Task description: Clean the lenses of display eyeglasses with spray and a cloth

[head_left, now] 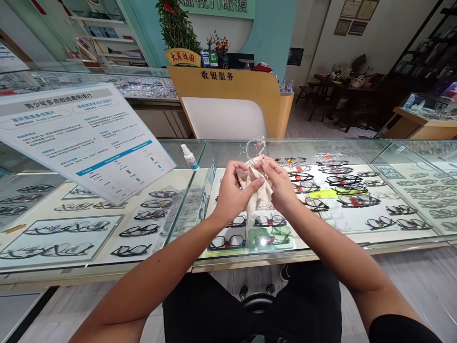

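Observation:
Over the glass counter, both my hands are closed around a cream wiping cloth (264,195). My left hand (233,193) wraps the cloth from the left, its thumb stretched across the front. From the other side, the fingers of my right hand (277,183) pinch the cloth near its top. A pair of clear-framed eyeglasses (254,143) sticks up above the fingers, its lower part hidden by cloth and hands. Left of my hands, a small white spray bottle (189,157) with a blue base stands upright on the countertop.
Under the glass top of the display counter (285,257) lie rows of eyeglasses (344,180). A large printed sheet (85,138) leans over the counter's left side. Behind is a wooden cashier desk (228,85) with a plant (178,28). A stool base (257,300) shows below.

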### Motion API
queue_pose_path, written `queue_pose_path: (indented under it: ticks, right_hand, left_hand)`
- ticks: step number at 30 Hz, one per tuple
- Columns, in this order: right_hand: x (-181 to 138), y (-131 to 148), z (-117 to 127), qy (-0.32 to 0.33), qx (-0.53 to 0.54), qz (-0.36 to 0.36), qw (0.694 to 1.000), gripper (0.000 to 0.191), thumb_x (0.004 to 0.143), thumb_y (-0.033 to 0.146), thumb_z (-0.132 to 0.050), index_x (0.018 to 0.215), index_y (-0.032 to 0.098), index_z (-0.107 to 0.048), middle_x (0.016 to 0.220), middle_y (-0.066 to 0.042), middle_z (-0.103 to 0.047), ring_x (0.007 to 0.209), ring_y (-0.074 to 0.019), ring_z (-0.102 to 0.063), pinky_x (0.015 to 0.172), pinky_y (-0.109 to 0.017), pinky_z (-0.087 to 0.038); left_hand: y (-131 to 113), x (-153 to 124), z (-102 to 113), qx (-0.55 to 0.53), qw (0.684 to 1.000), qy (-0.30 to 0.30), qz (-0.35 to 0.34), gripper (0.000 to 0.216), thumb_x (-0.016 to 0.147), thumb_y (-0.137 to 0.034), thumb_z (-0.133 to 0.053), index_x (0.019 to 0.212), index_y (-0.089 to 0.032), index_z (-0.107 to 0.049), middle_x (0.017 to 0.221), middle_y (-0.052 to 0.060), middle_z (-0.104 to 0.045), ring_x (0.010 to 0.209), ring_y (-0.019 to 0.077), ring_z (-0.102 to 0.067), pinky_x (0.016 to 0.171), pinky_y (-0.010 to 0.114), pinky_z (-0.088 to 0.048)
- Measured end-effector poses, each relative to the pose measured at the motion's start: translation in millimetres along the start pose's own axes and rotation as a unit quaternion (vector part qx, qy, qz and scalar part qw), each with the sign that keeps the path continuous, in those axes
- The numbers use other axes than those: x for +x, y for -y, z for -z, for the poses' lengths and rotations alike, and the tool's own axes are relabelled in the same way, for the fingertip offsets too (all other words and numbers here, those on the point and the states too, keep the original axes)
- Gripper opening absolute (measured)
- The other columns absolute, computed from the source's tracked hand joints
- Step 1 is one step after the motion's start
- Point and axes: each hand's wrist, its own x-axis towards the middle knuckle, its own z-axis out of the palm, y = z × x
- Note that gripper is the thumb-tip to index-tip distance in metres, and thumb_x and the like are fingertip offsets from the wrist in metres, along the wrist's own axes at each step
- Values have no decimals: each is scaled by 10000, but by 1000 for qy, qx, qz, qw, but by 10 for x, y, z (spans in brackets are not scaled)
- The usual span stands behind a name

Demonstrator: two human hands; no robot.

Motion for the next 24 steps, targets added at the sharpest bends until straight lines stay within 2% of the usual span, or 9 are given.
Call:
queue_pose_path:
  ticks: [3, 6, 9, 13, 16, 20, 24]
  right_hand:
    - [-27, 58, -29, 8, 6, 0, 1000, 401, 827, 638, -907, 840, 245, -829, 1513, -92, -634, 1406, -319, -595, 1126, -436, -573]
    - [-27, 66, -32, 12, -3, -1, 1000, 417, 817, 651, -909, 839, 242, -829, 1512, -98, -642, 1388, -322, -600, 1121, -438, -565]
    - [-16, 30, -33, 14, -1, -6, 1000, 452, 778, 680, -928, 837, 242, -834, 1500, -103, -645, 1382, -319, -599, 1129, -427, -548]
    - [-18, -13, -51, 27, 13, -13, 999, 444, 787, 673, -923, 854, 244, -833, 1501, -94, -657, 1334, -303, -626, 1103, -413, -555]
    - [-23, -13, -58, 42, 18, -22, 999, 428, 801, 665, -919, 873, 252, -833, 1479, -79, -679, 1296, -286, -645, 1059, -390, -567]
    - [-4, 28, -29, 45, 18, -31, 998, 442, 787, 672, -921, 879, 250, -829, 1482, -64, -690, 1146, -248, -675, 912, -351, -587]
    - [15, 78, 10, 22, 19, -35, 999, 428, 777, 654, -931, 851, 245, -827, 1482, -41, -705, 904, -176, -632, 674, -289, -512]
  left_hand:
    - [-28, 12, -23, -84, 990, 44, 104, 713, 744, -539, -997, 1202, -252, -532, 913, -20, -716, 758, 164, -669, 678, 277, -543]
    - [-79, 33, -28, -89, 978, 114, 153, 678, 732, -613, -988, 1134, -188, -646, 838, -5, -716, 710, 151, -646, 646, 263, -506]
    - [-108, 38, -35, -83, 978, 120, 147, 607, 719, -642, -990, 963, -168, -699, 769, -14, -679, 664, 121, -582, 622, 249, -458]
    - [-92, 19, -64, -107, 982, 87, 129, 628, 718, -696, -975, 960, -173, -724, 755, -15, -678, 667, 124, -566, 612, 250, -442]
    - [-34, 11, -69, -105, 986, 64, 111, 629, 775, -753, -911, 934, -172, -729, 738, -7, -669, 672, 126, -560, 605, 246, -428]
    - [56, 34, -25, -94, 988, 72, 97, 648, 876, -810, -786, 870, -167, -699, 749, 15, -680, 669, 121, -562, 619, 244, -444]
    - [51, 67, 23, -111, 979, 138, 104, 615, 866, -761, -834, 980, -171, -705, 788, 15, -703, 696, 144, -621, 645, 261, -500]
